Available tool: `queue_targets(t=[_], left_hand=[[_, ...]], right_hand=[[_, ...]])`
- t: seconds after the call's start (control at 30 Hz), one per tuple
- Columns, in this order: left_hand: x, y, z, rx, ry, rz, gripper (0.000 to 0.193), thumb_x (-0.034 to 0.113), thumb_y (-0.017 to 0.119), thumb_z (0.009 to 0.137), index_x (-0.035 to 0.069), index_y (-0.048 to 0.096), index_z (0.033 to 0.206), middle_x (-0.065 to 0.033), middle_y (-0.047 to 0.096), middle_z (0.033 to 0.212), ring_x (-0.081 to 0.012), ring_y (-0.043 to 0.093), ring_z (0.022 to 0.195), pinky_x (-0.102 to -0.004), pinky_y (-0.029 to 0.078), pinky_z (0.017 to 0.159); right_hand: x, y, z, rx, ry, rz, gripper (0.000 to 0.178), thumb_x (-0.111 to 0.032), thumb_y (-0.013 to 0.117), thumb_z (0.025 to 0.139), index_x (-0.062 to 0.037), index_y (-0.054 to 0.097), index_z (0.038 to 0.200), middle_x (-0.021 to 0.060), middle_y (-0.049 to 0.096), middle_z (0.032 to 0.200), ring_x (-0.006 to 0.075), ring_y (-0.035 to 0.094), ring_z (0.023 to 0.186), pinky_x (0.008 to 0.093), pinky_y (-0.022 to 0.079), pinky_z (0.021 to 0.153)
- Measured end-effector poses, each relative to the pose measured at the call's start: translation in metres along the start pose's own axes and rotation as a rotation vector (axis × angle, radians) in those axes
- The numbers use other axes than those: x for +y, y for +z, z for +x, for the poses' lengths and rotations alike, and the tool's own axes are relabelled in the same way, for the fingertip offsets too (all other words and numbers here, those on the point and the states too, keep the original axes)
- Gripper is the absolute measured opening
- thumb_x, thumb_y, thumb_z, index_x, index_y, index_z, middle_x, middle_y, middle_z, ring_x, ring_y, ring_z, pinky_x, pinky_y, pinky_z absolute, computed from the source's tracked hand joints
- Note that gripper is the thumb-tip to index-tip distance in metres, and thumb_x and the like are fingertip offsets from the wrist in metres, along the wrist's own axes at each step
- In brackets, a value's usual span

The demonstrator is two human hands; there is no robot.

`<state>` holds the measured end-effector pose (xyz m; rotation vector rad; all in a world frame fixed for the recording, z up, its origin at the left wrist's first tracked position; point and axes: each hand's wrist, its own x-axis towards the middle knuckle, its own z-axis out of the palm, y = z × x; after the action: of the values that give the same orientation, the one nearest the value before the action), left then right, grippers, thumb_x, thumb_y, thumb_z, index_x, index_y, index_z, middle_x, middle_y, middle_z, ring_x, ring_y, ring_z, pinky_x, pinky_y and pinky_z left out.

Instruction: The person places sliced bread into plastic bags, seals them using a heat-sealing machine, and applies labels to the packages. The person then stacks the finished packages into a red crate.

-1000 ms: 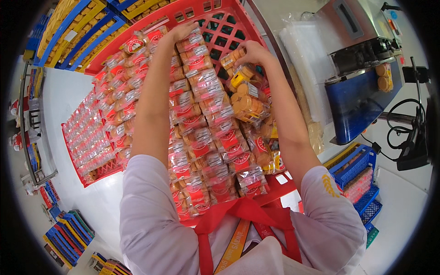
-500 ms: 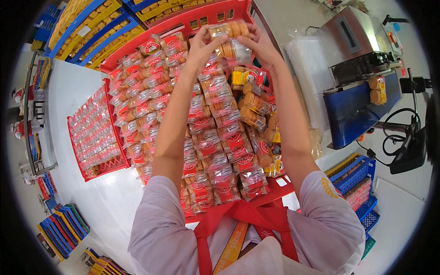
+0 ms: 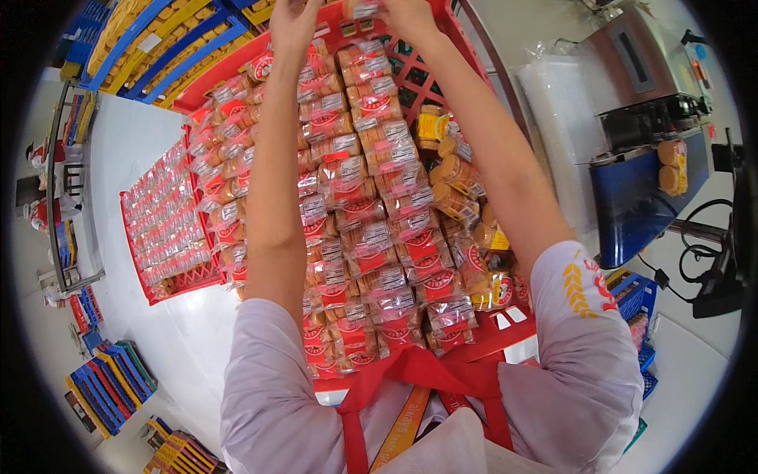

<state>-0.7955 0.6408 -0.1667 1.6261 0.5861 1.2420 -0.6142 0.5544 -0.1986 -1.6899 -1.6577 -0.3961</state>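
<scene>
My right hand, at the top edge of the head view, has its fingers at a clear pack of round biscuits, partly cut off by the edge. To its left my left hand reaches over the far side of the red crate; its fingertips are out of view, so its grip does not show. Below my arms, rows of clear biscuit packs with red labels fill most of the crate. Along its right side lie loose yellow-labelled biscuit packs, tilted in different directions.
A smaller red crate of packs stands at left. Blue and yellow crates of biscuits are stacked at far left. At right are a steel machine, a blue conveyor bearing a biscuit pack, and clear plastic bags.
Both hands have moved farther away and apart, toward the top edge. Two packs were between them before; one now shows by my right hand. A gap at the crate's far right has come into view.
</scene>
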Motion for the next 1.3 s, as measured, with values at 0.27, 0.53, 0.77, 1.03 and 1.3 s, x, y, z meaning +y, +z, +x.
queue_targets(t=[0.27,0.53,0.77,1.03,1.3], left_hand=[[-0.129,0.028,0.018,-0.622,-0.293,0.838,0.084,0.072,0.033,0.085,0.001,0.054,0.124,-0.0222,0.056,0.123,-0.0342,0.051,0.118,-0.0409,0.038,0.099],[-0.115,0.037,0.001,-0.733,-0.299,1.076,0.090,0.083,0.018,0.076,0.019,0.058,0.126,-0.0192,0.049,0.133,-0.0364,0.044,0.125,-0.0483,0.027,0.107],[-0.070,0.045,-0.082,-0.543,-0.216,0.929,0.091,0.071,0.037,0.084,0.004,0.024,0.144,-0.0193,0.027,0.148,-0.0379,0.018,0.138,-0.0495,0.010,0.112],[0.170,0.033,-0.201,-0.683,-0.282,0.025,0.069,0.009,0.077,0.073,0.004,0.042,0.133,-0.0105,0.057,0.121,-0.0226,0.054,0.113,-0.0342,0.044,0.096],[0.237,-0.024,-0.303,-0.261,-0.597,-0.643,0.045,-0.001,0.070,0.079,0.005,0.049,0.117,-0.0061,0.061,0.110,-0.0129,0.059,0.100,-0.0281,0.049,0.086]], right_hand=[[0.021,0.026,-0.068,-0.373,0.081,0.143,0.051,-0.019,0.074,0.073,-0.0033,0.054,0.118,0.0151,0.063,0.108,0.0274,0.062,0.097,0.0369,0.050,0.083],[-0.005,-0.063,-0.157,-1.040,0.460,0.001,0.070,-0.042,0.086,0.052,0.0078,0.064,0.095,0.0221,0.064,0.102,0.0346,0.059,0.105,0.0424,0.047,0.088],[-0.033,-0.100,-0.167,-0.653,0.605,0.112,0.045,-0.031,0.081,0.061,-0.0039,0.063,0.093,0.0118,0.066,0.099,0.0337,0.060,0.099,0.0436,0.049,0.080],[-0.158,-0.233,-0.129,-0.312,0.211,0.382,0.047,-0.012,0.079,0.063,-0.0042,0.055,0.103,0.0121,0.061,0.104,0.0310,0.059,0.093,0.0412,0.047,0.083],[-0.238,-0.300,-0.177,-0.352,0.728,0.888,0.011,-0.010,0.065,0.085,0.0008,0.064,0.085,-0.0012,0.059,0.071,0.0047,0.053,0.067,0.0240,0.046,0.062]])
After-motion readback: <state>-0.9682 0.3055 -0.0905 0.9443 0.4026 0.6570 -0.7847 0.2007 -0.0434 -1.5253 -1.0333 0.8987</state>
